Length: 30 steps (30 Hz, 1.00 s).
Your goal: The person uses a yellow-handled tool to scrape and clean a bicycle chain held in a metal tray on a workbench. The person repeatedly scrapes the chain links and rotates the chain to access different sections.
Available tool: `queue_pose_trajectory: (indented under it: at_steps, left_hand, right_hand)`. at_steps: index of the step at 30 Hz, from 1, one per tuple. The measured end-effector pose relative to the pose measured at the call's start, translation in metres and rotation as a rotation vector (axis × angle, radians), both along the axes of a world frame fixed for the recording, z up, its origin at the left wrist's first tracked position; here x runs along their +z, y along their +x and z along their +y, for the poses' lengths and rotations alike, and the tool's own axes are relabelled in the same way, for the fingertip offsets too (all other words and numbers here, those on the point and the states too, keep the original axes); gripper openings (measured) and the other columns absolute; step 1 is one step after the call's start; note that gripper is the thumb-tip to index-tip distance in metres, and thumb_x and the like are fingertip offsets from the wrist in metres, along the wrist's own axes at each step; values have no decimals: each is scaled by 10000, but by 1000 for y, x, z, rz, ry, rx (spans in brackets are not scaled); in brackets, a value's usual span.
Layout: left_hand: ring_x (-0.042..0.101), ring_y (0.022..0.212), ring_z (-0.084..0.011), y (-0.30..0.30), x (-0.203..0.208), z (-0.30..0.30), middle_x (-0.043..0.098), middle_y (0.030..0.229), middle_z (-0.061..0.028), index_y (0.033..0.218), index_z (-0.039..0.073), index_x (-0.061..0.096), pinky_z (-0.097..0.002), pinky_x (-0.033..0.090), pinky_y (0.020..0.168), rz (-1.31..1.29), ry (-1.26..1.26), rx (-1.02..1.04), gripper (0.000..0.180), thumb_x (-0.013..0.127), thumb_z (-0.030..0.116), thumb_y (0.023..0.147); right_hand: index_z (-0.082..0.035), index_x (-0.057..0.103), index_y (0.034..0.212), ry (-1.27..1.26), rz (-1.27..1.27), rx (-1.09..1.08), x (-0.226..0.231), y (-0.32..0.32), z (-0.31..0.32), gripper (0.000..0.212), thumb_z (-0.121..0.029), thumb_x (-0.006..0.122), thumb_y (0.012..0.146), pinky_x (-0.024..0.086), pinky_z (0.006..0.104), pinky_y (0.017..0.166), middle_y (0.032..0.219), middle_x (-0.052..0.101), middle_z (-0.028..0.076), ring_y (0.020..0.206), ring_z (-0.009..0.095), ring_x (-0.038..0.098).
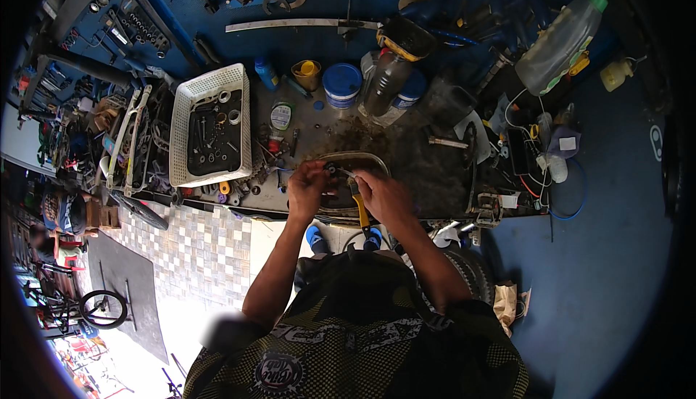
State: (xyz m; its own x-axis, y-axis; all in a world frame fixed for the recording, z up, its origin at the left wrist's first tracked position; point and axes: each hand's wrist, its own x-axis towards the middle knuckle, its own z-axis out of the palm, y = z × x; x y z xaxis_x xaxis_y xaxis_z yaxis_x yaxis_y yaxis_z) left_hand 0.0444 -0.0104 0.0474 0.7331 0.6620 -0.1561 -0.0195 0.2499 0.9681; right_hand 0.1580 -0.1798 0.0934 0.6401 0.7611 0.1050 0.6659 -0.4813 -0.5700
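Observation:
Over a shallow tray [373, 158] at the bench's near edge, both my hands work close together. My left hand [307, 187] is closed, with its fingertips pinching a small dark round part [331, 168]. My right hand [384, 196] is closed too, its fingertips around a thin, light-coloured piece [346, 173] that points toward the round part; its kind is too small to make out. A tool with a yellow handle [361, 210] slants down beside my right hand, over the tray's near rim. I cannot tell whether that hand touches it.
A white plastic basket [210, 78] with metal parts stands left on the bench. Behind the tray are a blue-lidded tub [341, 81], a dark bottle [386, 83] and a clear soap bottle [281, 116]. A spray bottle [558, 51] hangs at the upper right. Cables and a pedal [489, 210] lie right.

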Motion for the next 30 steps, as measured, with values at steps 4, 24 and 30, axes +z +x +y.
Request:
queue_pose_trajectory:
  at_steps: [4, 24, 30]
  left_hand:
    - [769, 883, -234, 1, -2, 0, 724, 1021, -159, 1240, -67, 599, -346, 664, 683, -11, -33, -3, 253, 618, -15, 993]
    - [753, 882, -252, 2, 7, -2, 708, 1053, -121, 1247, -41, 628, -368, 654, 745, 2, -258, -36, 261, 650, 5, 990]
    - [752, 882, -234, 5, 10, -3, 713, 1069, -126, 1242, -34, 653, -354, 651, 733, -18, -289, -62, 254, 665, 28, 995]
  right_hand:
    - [-218, 696, 1224, -44, -17, 7, 2, 1, 1, 240, -335, 576, 1052, 586, 512, 690, 903, 746, 155, 781, 387, 732]
    - [-110, 719, 1176, 153, 385, 48, -15, 20, 7, 233, -265, 624, 1031, 554, 440, 749, 966, 741, 181, 887, 381, 726]
    - [-87, 728, 1198, 151, 580, 142, -16, 31, 7, 243, -245, 660, 1024, 544, 387, 757, 1011, 757, 144, 901, 284, 741]
